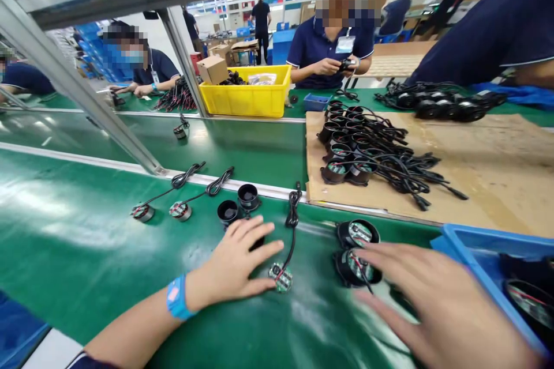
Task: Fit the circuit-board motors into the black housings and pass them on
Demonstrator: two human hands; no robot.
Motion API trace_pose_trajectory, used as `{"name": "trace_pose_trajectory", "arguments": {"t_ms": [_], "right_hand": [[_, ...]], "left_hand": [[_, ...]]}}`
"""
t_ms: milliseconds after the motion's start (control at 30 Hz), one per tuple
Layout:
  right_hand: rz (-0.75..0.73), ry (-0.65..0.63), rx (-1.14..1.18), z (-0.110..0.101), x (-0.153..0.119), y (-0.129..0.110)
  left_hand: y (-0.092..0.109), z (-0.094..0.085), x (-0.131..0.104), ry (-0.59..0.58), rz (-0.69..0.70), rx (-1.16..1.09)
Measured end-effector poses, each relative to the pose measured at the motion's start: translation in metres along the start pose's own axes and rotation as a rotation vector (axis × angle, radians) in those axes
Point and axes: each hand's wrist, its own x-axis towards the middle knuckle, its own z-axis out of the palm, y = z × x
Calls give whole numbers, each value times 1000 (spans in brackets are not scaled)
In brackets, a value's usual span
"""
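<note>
My left hand (240, 259), a blue band on its wrist, is spread over the green mat, partly covering a black round housing. Its thumb tip is beside a round circuit board (281, 278) with a coiled black cable (293, 210). Two black cups (248, 197) stand just beyond its fingers. My right hand (433, 294), slightly blurred, has its fingers apart at the edge of a black housing (352, 268) with a green board inside. Behind that housing sits a similar one (357, 233). Two small motors with cables (180, 211) lie farther left.
At the right is a blue bin (471, 248) holding housings. Cardboard (497, 167) beyond bears several cabled housings (346, 155). A yellow crate (246, 98), a slanting metal post (99, 92) and people across the bench are visible.
</note>
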Motion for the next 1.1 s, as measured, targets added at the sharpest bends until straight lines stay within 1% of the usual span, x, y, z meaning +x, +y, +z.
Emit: {"name": "trace_pose_trajectory", "arguments": {"t_ms": [33, 67, 100, 133, 167, 233, 333, 400, 500, 633, 733, 833, 933, 1000, 1100], "right_hand": [[-103, -103, -39, 19, 3, -20], [-141, -154, -51, 37, 6, -38], [-152, -201, -43, 54, 9, -54], [-132, -225, -21, 69, 11, -66], [-102, -245, 12, 82, 13, -74], [-41, -285, 70, 101, 13, -81], [39, -306, 116, 117, 6, -81], [84, -284, 154, 120, -3, -81], [150, -250, 223, 121, -16, -86], [281, -225, 318, 123, -23, -91], [273, -185, 370, 118, -21, -94], [231, -48, 329, 101, -16, -99], [209, 94, 305, 82, -10, -107], [209, 150, 330, 73, -8, -111], [254, 201, 371, 70, -12, -109]], "left_hand": [[-8, -2, -1, -16, -20, 12], [-16, -3, -2, -40, -30, 17], [-22, -3, -4, -51, -36, 16], [-27, -1, -5, -42, -46, 13], [-30, 1, -7, -11, -64, 10], [-31, 8, -14, 68, -100, -25], [-22, 17, -29, 143, -137, -196], [-14, 23, -39, 162, -182, -338], [-8, 30, -49, 132, -253, -495], [-8, 37, -50, 82, -294, -681], [-11, 41, -48, 32, -287, -764], [-13, 45, -47, -4, -262, -783], [-8, 48, -47, -17, -236, -773], [-4, 49, -47, 6, -237, -705], [-2, 45, -48, 4, -203, -590]]}}
